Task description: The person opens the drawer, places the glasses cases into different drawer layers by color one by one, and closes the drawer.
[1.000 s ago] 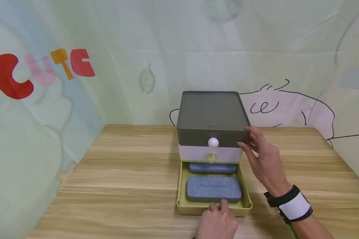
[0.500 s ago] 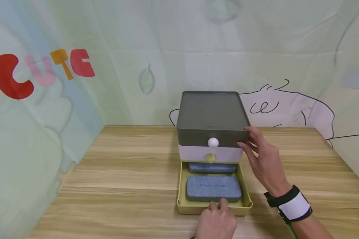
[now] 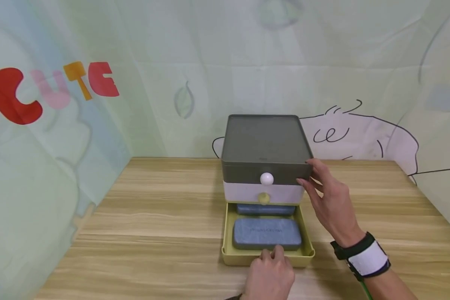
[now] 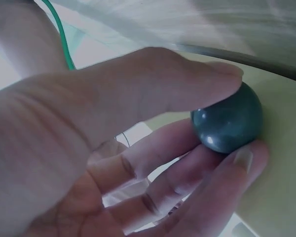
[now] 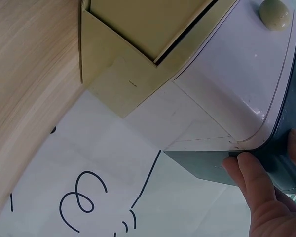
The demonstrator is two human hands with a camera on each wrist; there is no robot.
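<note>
A small stacked drawer box stands on the table, with a dark grey top tier (image 3: 266, 139), a white middle tier (image 3: 247, 192) and a yellow bottom drawer (image 3: 230, 261) that is pulled out. In the left wrist view my left hand (image 4: 138, 103) pinches the drawer's round dark green knob (image 4: 232, 121) between thumb and fingers. The head view hides that knob behind the left hand (image 3: 271, 275). My right hand (image 3: 333, 200) grips the front right corner of the grey tier. Inside the drawer lie two blue oblong cases (image 3: 267, 233); the rear one is partly covered.
A wooden table (image 3: 165, 225) surrounds the box. Behind it hangs a printed cloth backdrop (image 3: 210, 62) with cartoon lines and coloured letters. The two upper tiers carry a white knob (image 3: 266, 178) and a yellow knob (image 3: 263, 198). The right wrist wears a strap (image 3: 367, 256).
The yellow drawer has slid slightly inward, away from me, with its blue cases and my left hand. My right hand stays at the corner of the box.
</note>
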